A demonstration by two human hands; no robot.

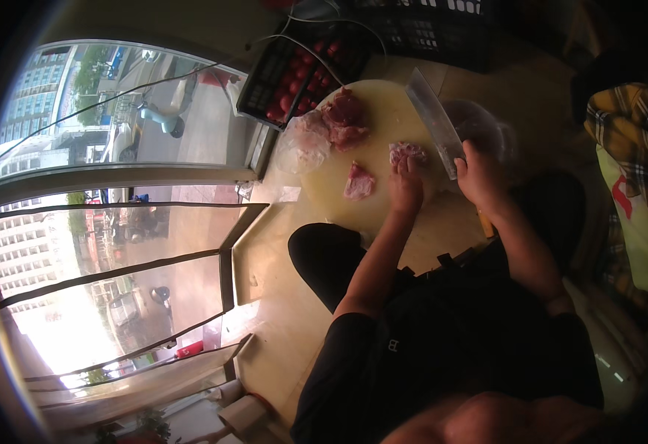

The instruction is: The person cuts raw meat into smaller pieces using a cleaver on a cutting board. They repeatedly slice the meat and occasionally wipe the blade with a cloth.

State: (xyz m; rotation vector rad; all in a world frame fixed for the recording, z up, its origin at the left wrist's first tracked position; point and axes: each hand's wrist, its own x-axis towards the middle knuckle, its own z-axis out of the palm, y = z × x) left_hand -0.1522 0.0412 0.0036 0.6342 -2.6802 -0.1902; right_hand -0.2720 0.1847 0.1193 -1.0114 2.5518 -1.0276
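A round cutting board stands before my knees. My left hand presses its fingertips on a piece of raw meat near the board's right side. In my right hand is a cleaver, its broad blade raised just right of that piece and pointing away from me. A smaller triangular piece of meat lies to the left of my left hand. Farther back sits a larger heap of raw meat, partly inside a clear plastic bag.
A black plastic crate of round red produce stands behind the board at left. Another dark crate is at the back. Right of the cleaver is a blurred clear plastic bag or bowl. Glass doors line the left; plaid cloth hangs right.
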